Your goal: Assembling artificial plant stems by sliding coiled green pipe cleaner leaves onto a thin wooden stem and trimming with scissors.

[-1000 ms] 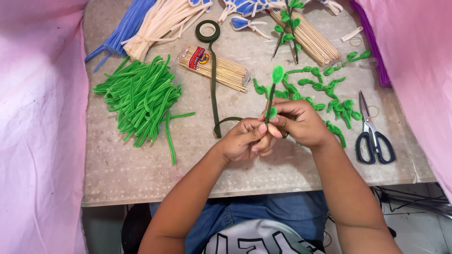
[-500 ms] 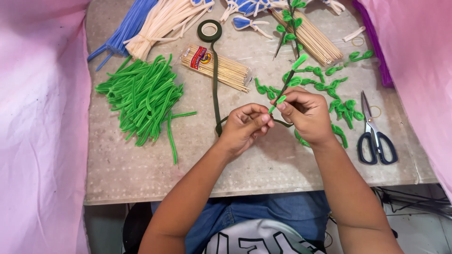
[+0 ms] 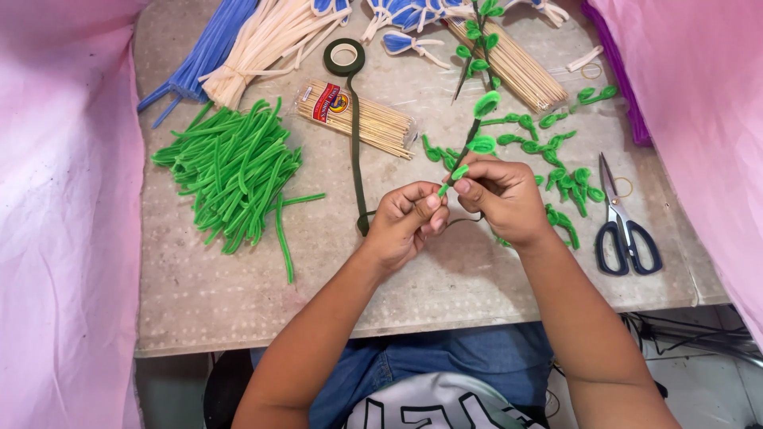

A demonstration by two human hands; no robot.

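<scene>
- Stem (image 3: 467,155) of dark wrapped stick with green pipe-cleaner leaves rises at a tilt from between the two hands, above the middle of the bench, its top leaf loop pointing toward the far edge.
- Bench (image 3: 238,294), a worn grey slab, carries everything, with pink cloth (image 3: 63,238) hanging on both sides.
- Heap of loose green pipe cleaners (image 3: 234,171) lies well to the left of the hands.
- Cream and blue pipe-cleaner bundles (image 3: 238,48) lie at the far left edge.
- Right hand (image 3: 501,199) is closed on the stem, thumb and fingers pinching it just below a leaf.
- Left hand (image 3: 405,222) is closed too, its fingertips pinching the stem's lower end, touching the right hand.
- Packet of wooden skewers (image 3: 358,117) lies beyond the hands, crossed by dark green floral tape (image 3: 356,151) running from its roll.
- Scissors (image 3: 624,226) with dark handles lie to the right, shut.
- Small green leaf loops (image 3: 568,179) are scattered just beyond the right hand.
</scene>
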